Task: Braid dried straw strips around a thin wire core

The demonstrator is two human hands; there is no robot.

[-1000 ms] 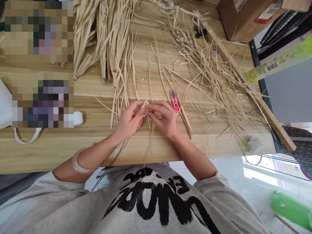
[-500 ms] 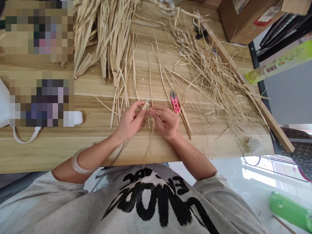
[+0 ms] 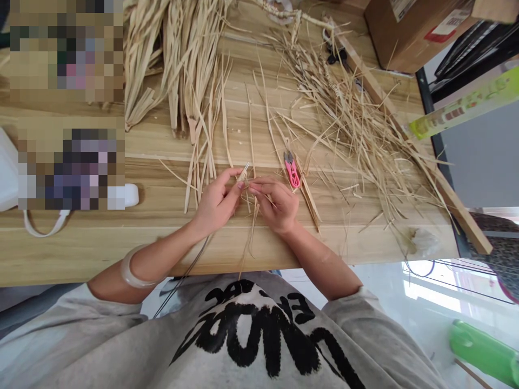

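My left hand [image 3: 219,200] pinches a small straw-wrapped piece [image 3: 243,175] with thin wire ends sticking out at its top. Long dark wires [image 3: 188,270] run from under that hand down past the table's front edge. Close beside it, my right hand [image 3: 278,202] has thumb and fingers pressed together on a thin straw strand [image 3: 248,185] at the wrapped piece. Pink snips [image 3: 292,170] lie on the table just beyond my right hand. Loose straw strips [image 3: 264,102] stretch away behind both hands.
A large straw bundle [image 3: 178,65] lies at the back left, a tangled straw heap [image 3: 348,113] at the right. Along the right edge runs a wooden bar [image 3: 438,181]. A cardboard box [image 3: 399,43] stands at the back right. A white strap [image 3: 44,232] lies at the left.
Both hands keep nearly the same pose at the wrapped piece. The fingers of my right hand have shifted very slightly; the whole view has moved a little.
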